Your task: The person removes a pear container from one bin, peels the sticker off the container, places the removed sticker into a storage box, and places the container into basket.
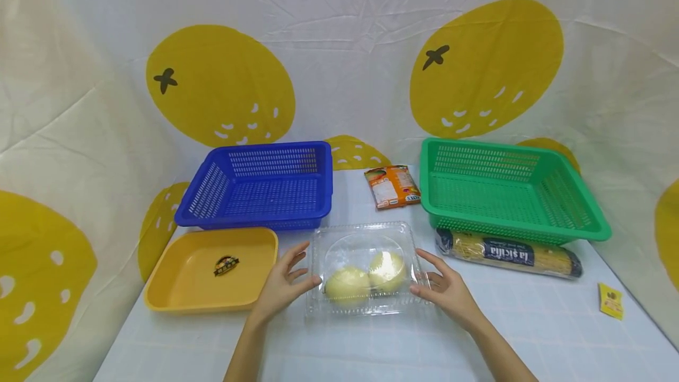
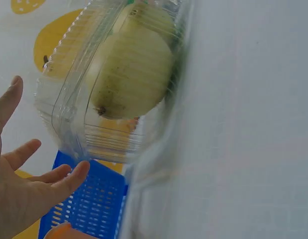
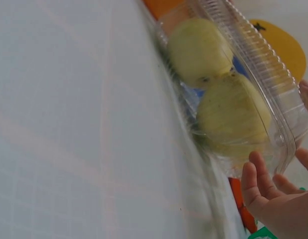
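A clear plastic clamshell box (image 1: pixel 366 234) stands on the table in front of me with its lid down. Through the plastic show two pale yellow-green, pear-like fruits (image 1: pixel 347 283) lying side by side. My left hand (image 1: pixel 283 285) is at the left side of the box, fingers spread; in the left wrist view its fingertips (image 2: pixel 82 168) come right up to the plastic wall. On the opposite side is my right hand (image 1: pixel 450 292), thumb and fingers apart at the box's right edge. In the right wrist view its fingers (image 3: pixel 261 174) are loosely bent beside the wall.
A blue basket (image 1: pixel 254 220) and a green basket (image 1: pixel 520 229) stand at the back. Between them lies an orange packet (image 1: pixel 392 186). A yellow tray (image 1: pixel 185 293) with a small dark packet (image 1: pixel 226 264) is at left. At right are a spaghetti pack (image 1: pixel 509 252) and a yellow sachet (image 1: pixel 611 301).
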The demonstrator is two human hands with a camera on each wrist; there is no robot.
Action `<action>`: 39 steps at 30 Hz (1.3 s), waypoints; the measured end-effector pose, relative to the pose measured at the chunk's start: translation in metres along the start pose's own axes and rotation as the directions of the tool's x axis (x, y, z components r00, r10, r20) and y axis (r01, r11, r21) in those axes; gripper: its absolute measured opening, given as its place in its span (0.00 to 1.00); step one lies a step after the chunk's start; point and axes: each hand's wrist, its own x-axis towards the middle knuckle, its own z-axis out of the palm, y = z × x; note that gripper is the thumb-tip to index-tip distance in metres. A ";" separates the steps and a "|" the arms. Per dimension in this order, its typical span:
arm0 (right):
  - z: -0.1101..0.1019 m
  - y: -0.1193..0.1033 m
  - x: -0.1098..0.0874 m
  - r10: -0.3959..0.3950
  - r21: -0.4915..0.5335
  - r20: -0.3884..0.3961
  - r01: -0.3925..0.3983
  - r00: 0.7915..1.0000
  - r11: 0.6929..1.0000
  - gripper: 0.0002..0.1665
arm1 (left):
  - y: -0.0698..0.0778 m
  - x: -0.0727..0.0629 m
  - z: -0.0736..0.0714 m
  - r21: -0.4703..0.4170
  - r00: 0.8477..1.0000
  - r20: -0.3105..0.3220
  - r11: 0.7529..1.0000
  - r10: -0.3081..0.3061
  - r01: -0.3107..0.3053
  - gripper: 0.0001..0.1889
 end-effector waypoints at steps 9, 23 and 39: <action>-0.002 0.000 0.002 -0.016 0.004 0.009 0.016 1.000 1.000 0.43 | -0.007 -0.004 0.008 -0.072 0.996 0.007 0.993 -0.088 0.088 0.43; -0.002 0.000 0.001 0.004 0.000 0.000 -0.004 1.000 1.000 0.43 | -0.012 -0.009 0.007 -0.110 0.993 0.044 0.988 -0.107 0.112 0.40; -0.002 -0.001 0.002 -0.016 0.042 0.021 0.015 1.000 0.999 0.43 | -0.011 -0.014 0.006 -0.159 0.995 0.050 0.982 -0.091 0.098 0.41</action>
